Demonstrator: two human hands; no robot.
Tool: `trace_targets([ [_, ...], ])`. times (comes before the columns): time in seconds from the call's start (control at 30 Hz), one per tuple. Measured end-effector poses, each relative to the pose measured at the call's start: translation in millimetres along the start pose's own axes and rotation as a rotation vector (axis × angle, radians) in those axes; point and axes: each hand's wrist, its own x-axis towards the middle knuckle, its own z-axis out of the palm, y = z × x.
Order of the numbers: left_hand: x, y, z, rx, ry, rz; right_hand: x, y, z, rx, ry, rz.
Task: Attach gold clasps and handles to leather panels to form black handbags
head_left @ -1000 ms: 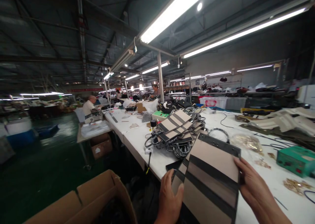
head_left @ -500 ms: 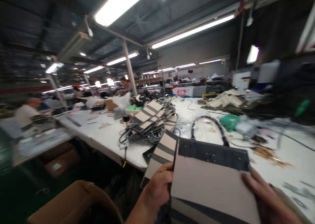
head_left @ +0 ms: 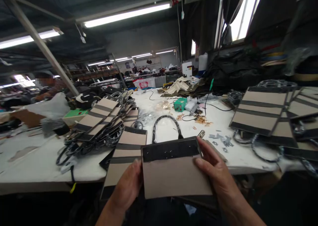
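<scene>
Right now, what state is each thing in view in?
Beige-and-black panel: held, black band uppermost
Right hand: closed on panel's right side
Left hand: at panel's left edge, grip unclear
Handle: arched above panel's top edge
Left pile: stacked askew
Right pile: overlapping
Gold-coloured parts: loose, scattered
Nearest ceiling lamp: lit

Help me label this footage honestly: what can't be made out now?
In the head view:
- Held panel: its back faces away.
- Right hand: some fingers hidden behind the panel.
- Gold-coloured pieces: too small to tell exact shapes.
- Right-side stack of panels: cut off by the right edge.
</scene>
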Motion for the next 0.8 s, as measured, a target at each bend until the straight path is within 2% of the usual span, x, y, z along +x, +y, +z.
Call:
trace_targets([
  [0.07, -5, -1, 3.4, 0.002, -0.027, -0.068, -3, -2, -3, -0.077, -0.019, -0.031],
  [0.1, -8, 0, 5.5, 0.005, 0.0, -0.089, -6, -3, -3, -0.104, -0.028, -0.046],
  [0.2, -18, 7, 12.3, 0.001, 0.209, -0.084, -16, 1, -1, -0.131, -0.022, -0.096],
  [0.3, -22, 30, 14.7, 0.068, 0.368, -0.007, -25, 22, 3, -0.057, -0.002, -0.084],
  [0.43, -10, 62, 9.7, 0.4, 0.382, -0.066, -41, 64, -3, -0.062, 0.004, -0.023],
  [0.5, 4, 65, 9.2, 0.556, 0.308, -0.12, -50, 78, -14, -0.172, -0.009, -0.034],
  [0.57, 24, 56, 14.0, 0.657, 0.181, -0.135, -58, 83, -30, -0.302, -0.014, -0.057],
  [0.6, 36, 46, 18.6, 0.686, 0.109, -0.103, -61, 84, -39, -0.354, -0.006, -0.058],
  [0.7, 76, 8, 39.2, 0.739, -0.207, -0.044, -65, 87, -68, -0.423, 0.064, 0.018],
  [0.8, 115, -35, 59.0, 0.772, -0.365, 0.011, -67, 101, -94, -0.422, 0.153, 0.134],
])
